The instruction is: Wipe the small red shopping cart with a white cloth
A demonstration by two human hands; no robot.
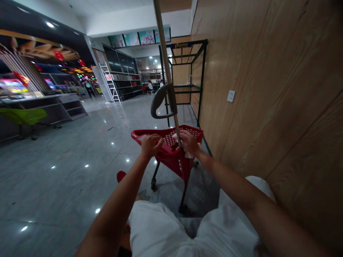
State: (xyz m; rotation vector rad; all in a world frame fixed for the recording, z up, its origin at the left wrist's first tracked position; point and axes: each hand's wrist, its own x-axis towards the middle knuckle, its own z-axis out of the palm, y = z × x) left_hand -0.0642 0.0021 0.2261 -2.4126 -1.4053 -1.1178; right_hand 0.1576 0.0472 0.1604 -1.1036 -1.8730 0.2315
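A red plastic rolling shopping basket [174, 161] stands in front of my knees, with perforated sides, dark legs and castors. Its long metal pull handle [166, 59] rises from the near rim and carries a grey loop grip [158, 103]. At the basket's left rim is my left hand [151, 144], fingers curled over the edge; the undersides of the fingers are hidden. My right hand [189, 142] is closed on a white cloth [188, 155], beside the foot of the pole at the near right rim. Part of the cloth hangs below the fingers.
A wooden wall [241, 125] with a socket [230, 96] runs close along my right. Ahead stands a dark metal rack frame [200, 89]. A ladder [112, 84] leans near shelving, and a green cart [24, 116] stands by a counter at left. People are far back.
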